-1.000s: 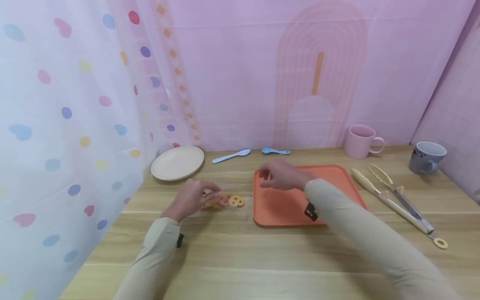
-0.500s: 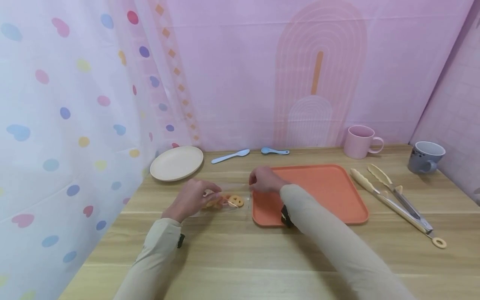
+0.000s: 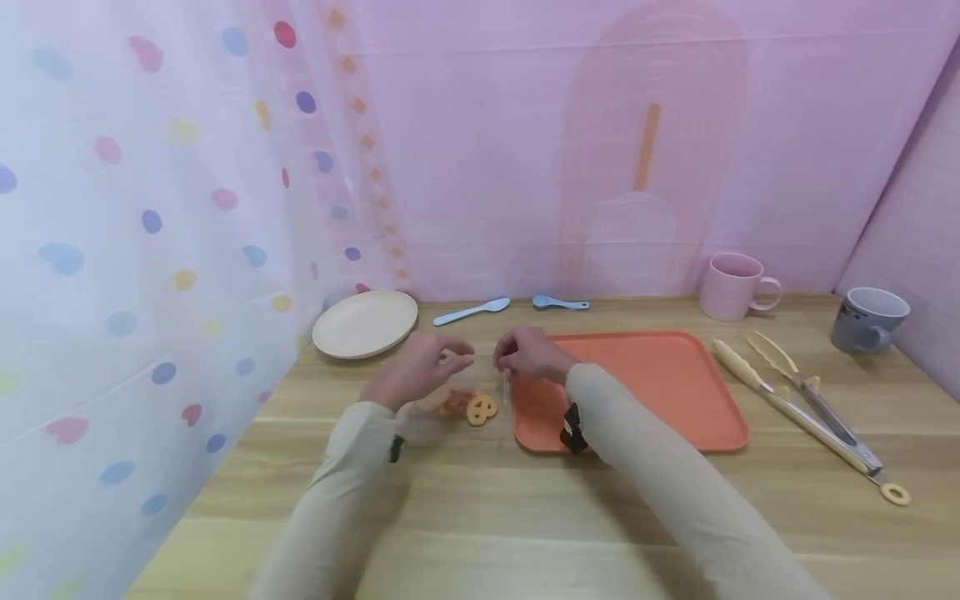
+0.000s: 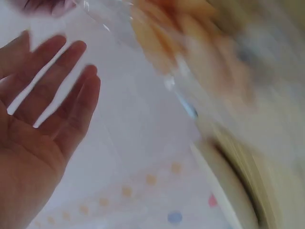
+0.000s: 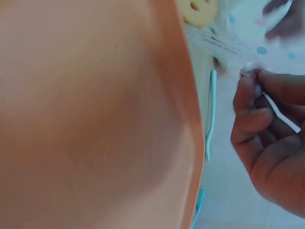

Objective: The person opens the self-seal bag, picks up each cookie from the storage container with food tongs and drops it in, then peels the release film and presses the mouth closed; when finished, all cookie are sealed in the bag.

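A clear zip bag (image 5: 224, 47) lies left of the orange tray, its sealing strip visible in the right wrist view. Inside it are a pretzel-shaped piece (image 3: 482, 409) and some reddish-brown pieces (image 3: 459, 399). My right hand (image 3: 534, 352) pinches the bag's edge between thumb and fingertips, just over the tray's left rim. My left hand (image 3: 423, 367) is above the bag's left part, apart from it, holding nothing. Its fingers (image 4: 76, 109) are extended and spread in the left wrist view.
The orange tray (image 3: 645, 400) lies under my right forearm. Behind are a cream plate (image 3: 365, 325), a light-blue spoon (image 3: 472, 312) and a smaller blue spoon (image 3: 561, 303). To the right stand a pink mug (image 3: 729, 287), a grey mug (image 3: 870, 320) and tongs (image 3: 810, 412).
My right hand has moved left from over the tray and taken the bag's edge. My left hand has let go of the bag and moved up and to the right.
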`<state>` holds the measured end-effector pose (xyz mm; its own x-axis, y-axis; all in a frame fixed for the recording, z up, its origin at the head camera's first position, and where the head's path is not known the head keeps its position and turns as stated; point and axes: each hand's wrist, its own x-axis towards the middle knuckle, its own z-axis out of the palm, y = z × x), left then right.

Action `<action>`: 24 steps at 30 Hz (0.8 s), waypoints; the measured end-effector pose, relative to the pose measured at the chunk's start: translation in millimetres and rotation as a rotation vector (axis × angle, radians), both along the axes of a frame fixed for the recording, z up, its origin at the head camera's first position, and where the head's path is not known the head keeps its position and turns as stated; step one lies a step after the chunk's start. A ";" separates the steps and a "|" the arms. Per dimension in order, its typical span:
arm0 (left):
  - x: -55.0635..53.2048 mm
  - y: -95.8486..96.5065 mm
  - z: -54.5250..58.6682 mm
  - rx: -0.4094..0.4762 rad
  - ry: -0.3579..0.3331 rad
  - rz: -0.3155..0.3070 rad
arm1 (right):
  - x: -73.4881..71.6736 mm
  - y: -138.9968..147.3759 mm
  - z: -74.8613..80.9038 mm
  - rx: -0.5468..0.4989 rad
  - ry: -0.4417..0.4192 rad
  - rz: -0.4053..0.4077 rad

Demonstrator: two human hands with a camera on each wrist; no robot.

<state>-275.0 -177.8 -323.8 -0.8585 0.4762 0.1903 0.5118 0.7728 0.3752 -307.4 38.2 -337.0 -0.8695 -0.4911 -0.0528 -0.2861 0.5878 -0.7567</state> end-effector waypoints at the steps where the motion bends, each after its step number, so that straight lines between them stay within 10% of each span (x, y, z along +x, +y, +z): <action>1: -5.5 6.9 -0.2 0.018 -0.030 -0.016 | -0.2 1.6 -0.3 -0.043 -0.021 -0.012; 10: -27.5 23.0 -20.7 0.252 -0.288 -0.036 | 2.1 1.3 -6.8 -0.392 -0.135 -0.112; 24: -32.2 18.1 -29.7 0.349 -0.310 -0.004 | 15.1 -9.7 -2.2 -0.266 0.066 -0.243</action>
<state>-307.2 -159.7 -353.6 -0.8986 0.4325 0.0739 0.3367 0.5716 0.7483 -292.3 28.5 -339.3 -0.9598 -0.2584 0.1094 -0.2157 0.4300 -0.8767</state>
